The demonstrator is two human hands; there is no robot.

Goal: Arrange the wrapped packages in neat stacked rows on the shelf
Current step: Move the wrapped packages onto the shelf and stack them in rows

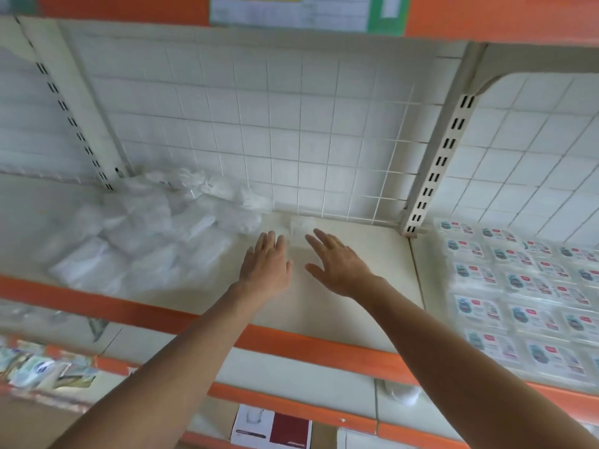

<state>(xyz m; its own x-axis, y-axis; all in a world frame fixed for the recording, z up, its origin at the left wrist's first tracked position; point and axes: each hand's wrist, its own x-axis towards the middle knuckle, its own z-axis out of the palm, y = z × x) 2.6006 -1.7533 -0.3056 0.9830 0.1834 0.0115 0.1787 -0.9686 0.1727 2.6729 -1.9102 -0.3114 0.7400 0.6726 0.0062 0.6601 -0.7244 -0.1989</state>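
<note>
A loose heap of clear-wrapped white packages (139, 234) lies on the left half of the cream shelf (340, 306). One small wrapped package (299, 226) lies apart, near the back grid. My left hand (267, 264) and my right hand (337, 265) reach over the shelf with fingers straight, both just in front of that single package and holding nothing. The fingertips lie close to it; the view is blurred, so contact is unclear.
A white wire grid (324, 140) backs the shelf. A slotted upright (437, 166) divides it from the right bay, where labelled flat packs (525, 293) lie in rows. An orange shelf edge (291, 343) runs along the front. Lower shelves hold a boxed item (272, 429) and colourful packs (42, 367).
</note>
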